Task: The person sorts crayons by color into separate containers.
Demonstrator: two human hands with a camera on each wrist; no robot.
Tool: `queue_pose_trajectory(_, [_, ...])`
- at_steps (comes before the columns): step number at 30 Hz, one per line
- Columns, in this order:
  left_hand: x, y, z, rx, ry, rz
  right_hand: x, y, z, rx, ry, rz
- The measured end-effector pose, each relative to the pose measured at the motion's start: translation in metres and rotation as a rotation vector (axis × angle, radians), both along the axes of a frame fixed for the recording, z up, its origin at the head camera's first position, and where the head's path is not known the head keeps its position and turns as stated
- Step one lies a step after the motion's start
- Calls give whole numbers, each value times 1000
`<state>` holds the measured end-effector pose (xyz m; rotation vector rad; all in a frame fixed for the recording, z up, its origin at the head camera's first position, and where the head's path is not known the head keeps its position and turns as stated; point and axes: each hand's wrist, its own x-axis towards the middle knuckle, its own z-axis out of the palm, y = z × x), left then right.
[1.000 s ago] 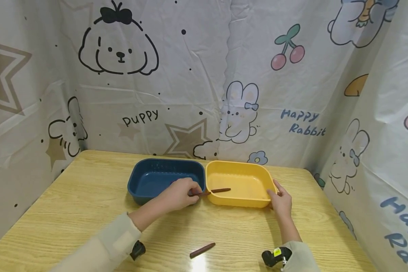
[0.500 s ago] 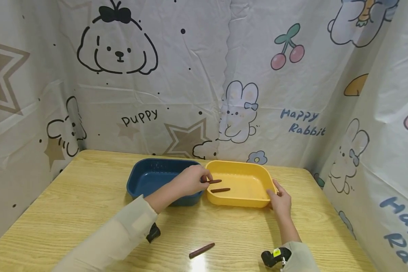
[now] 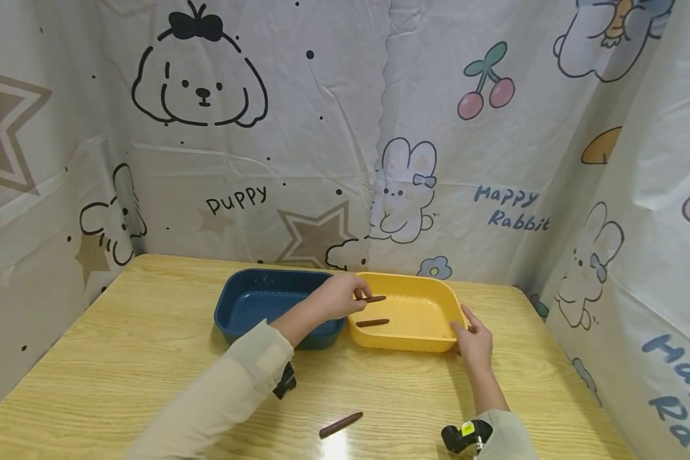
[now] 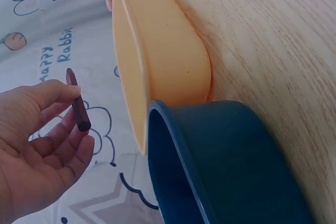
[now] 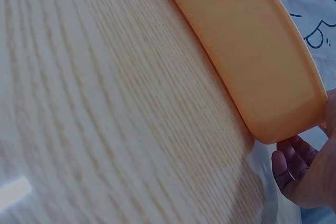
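My left hand (image 3: 342, 295) pinches a dark brown crayon (image 4: 79, 106) between thumb and fingers, over the left end of the yellow bin (image 3: 422, 313). Its tip points right in the head view. A second brown crayon (image 3: 372, 322) lies inside that bin, near its front left. At the bin's right end my right hand (image 3: 476, 340) grips the rim, thumb at the top edge and fingers along the outer wall. The fingers (image 5: 294, 153) reach the outside corner in the right wrist view. My left forearm crosses the dark blue bin (image 3: 247, 310) and hides part of it.
Both bins stand side by side at the back of the wooden table (image 3: 149, 370). Another brown crayon (image 3: 341, 425) lies near the front. A printed curtain (image 3: 322, 147) hangs behind and at both sides. Black wrist devices (image 3: 462, 439) sit by the sleeves.
My left hand has lifted the crayon from the blue bin's right side and carried it right, over the yellow bin. My right hand has stayed on the yellow bin's rim.
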<state>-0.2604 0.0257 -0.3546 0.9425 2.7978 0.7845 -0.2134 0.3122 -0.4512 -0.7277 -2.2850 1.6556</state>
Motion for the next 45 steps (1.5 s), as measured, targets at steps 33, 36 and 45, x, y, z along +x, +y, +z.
queue_pose_trajectory(33, [-23,22,-13,-62,19,24,-2,0,-2,27,27,-18])
queue_pose_trajectory(36, [-25,23,-13,-65,13,31,-1,1,-2,29,24,-14])
queue_pose_trajectory(45, [-26,27,-17,-47,3,49,1,-1,0,24,14,-2])
